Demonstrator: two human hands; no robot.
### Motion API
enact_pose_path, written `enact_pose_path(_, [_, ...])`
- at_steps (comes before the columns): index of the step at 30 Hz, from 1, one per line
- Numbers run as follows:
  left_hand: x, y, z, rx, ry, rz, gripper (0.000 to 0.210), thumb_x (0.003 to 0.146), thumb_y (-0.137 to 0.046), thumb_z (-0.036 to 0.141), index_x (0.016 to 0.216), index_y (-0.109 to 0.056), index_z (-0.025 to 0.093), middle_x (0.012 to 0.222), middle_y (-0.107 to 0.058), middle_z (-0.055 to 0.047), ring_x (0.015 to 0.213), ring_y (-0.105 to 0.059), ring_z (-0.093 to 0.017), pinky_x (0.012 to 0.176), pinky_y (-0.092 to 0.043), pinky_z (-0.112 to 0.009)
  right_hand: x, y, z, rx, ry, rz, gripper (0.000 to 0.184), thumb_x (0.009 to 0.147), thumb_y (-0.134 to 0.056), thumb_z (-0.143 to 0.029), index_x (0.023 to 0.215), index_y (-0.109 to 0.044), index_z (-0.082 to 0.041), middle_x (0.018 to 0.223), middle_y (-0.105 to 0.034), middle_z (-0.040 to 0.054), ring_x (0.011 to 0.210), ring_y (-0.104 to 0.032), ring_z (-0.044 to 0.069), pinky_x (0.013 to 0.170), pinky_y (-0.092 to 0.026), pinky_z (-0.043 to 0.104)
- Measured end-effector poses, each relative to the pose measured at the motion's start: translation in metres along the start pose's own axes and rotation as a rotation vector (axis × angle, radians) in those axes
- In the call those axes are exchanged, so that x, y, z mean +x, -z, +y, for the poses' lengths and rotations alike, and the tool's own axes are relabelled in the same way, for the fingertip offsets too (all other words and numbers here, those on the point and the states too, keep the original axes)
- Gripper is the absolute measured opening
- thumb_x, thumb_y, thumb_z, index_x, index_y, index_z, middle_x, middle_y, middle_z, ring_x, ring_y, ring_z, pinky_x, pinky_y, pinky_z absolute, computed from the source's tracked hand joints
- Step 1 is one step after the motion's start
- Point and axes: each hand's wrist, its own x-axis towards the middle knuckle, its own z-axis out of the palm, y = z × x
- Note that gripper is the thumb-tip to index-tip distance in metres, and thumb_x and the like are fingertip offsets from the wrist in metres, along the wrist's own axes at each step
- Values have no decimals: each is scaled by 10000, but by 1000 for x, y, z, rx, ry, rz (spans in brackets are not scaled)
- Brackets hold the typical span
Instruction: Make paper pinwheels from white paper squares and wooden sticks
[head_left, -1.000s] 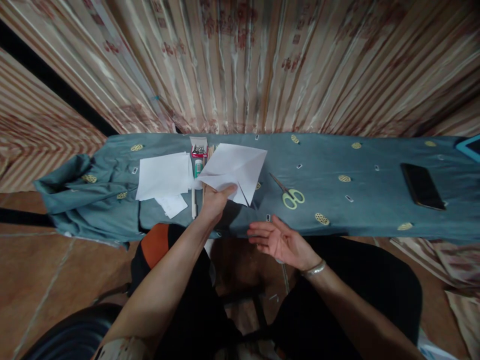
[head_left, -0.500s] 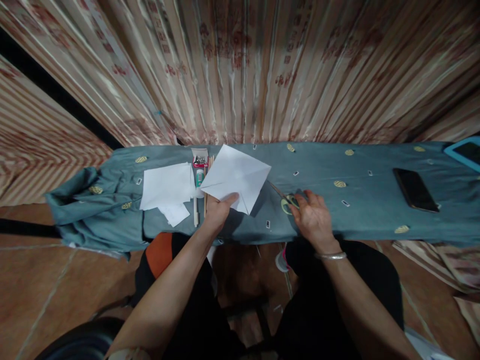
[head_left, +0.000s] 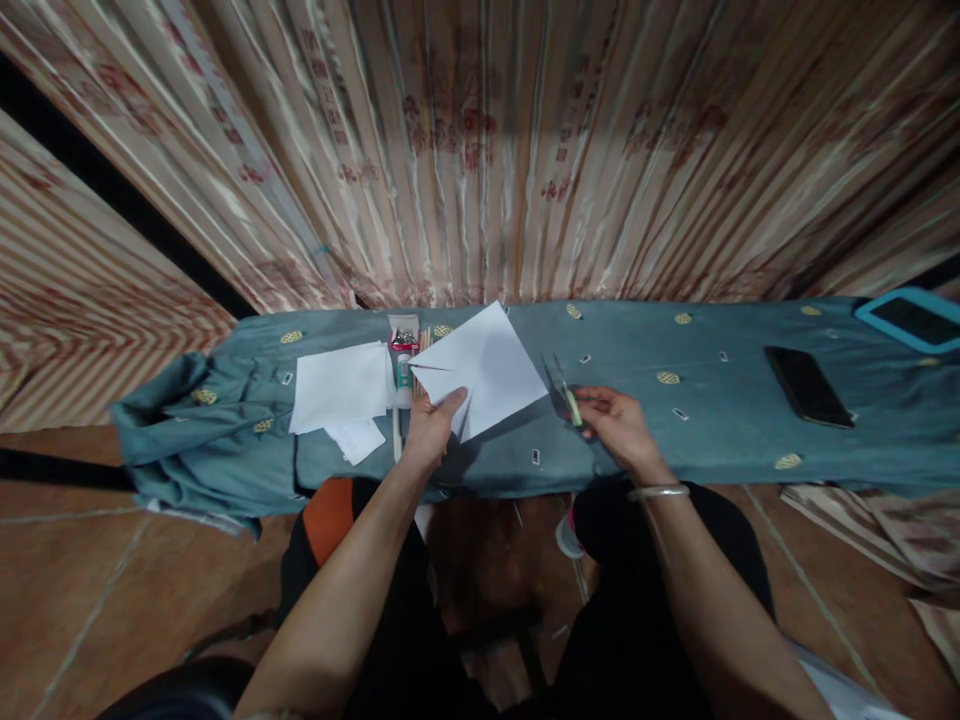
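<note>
A white sheet of paper (head_left: 495, 365) is pinched by my left hand (head_left: 431, 425), thumb on top, near its lower left edge. Slits run inward from two of its corners, at the left and at the bottom. My right hand (head_left: 615, 420) grips scissors (head_left: 573, 405) with yellow-green handles. Their blades are parted and point up and away, just right of the paper and apart from it. The fingers partly hide the scissor handles.
White sheets (head_left: 341, 385) and a smaller paper piece (head_left: 358, 438) lie left on the teal cloth. Beside them are a glue stick (head_left: 404, 378), a small red box of metal bits (head_left: 405, 335), wooden sticks and a white pen. A phone (head_left: 808, 386) and blue-framed tablet (head_left: 915, 318) lie right.
The paper has turned, so its right corner now sits lower and its top corner further right. My right hand has lifted and turned the scissors, and their blades are now spread.
</note>
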Motion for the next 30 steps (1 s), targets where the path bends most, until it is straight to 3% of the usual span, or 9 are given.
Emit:
enact_pose_path(4, [3, 1, 2, 3, -7, 0, 388, 599, -801, 371, 907, -712, 152, 970, -747, -89, 966, -678, -275, 948, -490, -429, 1, 6, -12, 733, -131, -76, 301, 633, -816, -320, 862, -674, -188, 725, -711, 25, 629, -669, 156, 467, -469, 210])
enact_pose_path(8, [3, -1, 5, 21, 10, -20, 409, 552, -829, 396, 856, -719, 145, 907, -753, -89, 923, -680, -286, 903, -510, -430, -5, 10, -25, 1042, -136, -137, 236, 674, -816, -333, 820, -668, -219, 798, -708, 3, 705, -659, 122, 540, -517, 183])
enact_pose_path(12, [1, -4, 8, 48, -21, -76, 392, 524, -847, 357, 842, -715, 168, 872, -749, -65, 896, -681, -270, 857, -532, -412, -13, 9, -33, 1031, -113, -187, 263, 705, -790, -408, 857, -676, -227, 841, -709, 15, 747, -650, 127, 579, -527, 192])
enact_pose_path(16, [0, -5, 8, 96, -52, -137, 356, 529, -846, 320, 832, -721, 180, 855, -748, -57, 881, -684, -261, 860, -536, -411, -22, 0, -39, 1044, -73, -153, 381, 641, -814, -474, 917, -676, -251, 898, -722, 8, 873, -657, 146, 691, -538, 222])
enact_pose_path(21, [-2, -4, 11, 154, 60, -205, 341, 457, -864, 329, 728, -730, 170, 751, -743, -60, 762, -683, -266, 763, -558, -412, -31, -16, -46, 949, -59, -109, 535, 522, -876, -347, 1006, -672, -247, 777, -682, -47, 767, -636, 125, 757, -506, 232])
enact_pose_path(26, [-4, -4, 17, 144, 138, -237, 364, 442, -880, 337, 726, -732, 166, 746, -737, -64, 762, -688, -266, 757, -555, -405, -30, -23, -48, 892, -99, -84, 462, 492, -878, -259, 904, -671, -240, 754, -691, -60, 701, -633, 130, 748, -509, 266])
enact_pose_path(30, [-3, -4, 22, -141, 251, -279, 488, 535, -838, 501, 850, -726, 145, 831, -744, -106, 860, -698, -295, 812, -551, -439, -22, -22, -51, 995, -125, -18, 353, 509, -854, -246, 782, -631, -221, 761, -698, -46, 742, -662, 148, 804, -535, 295])
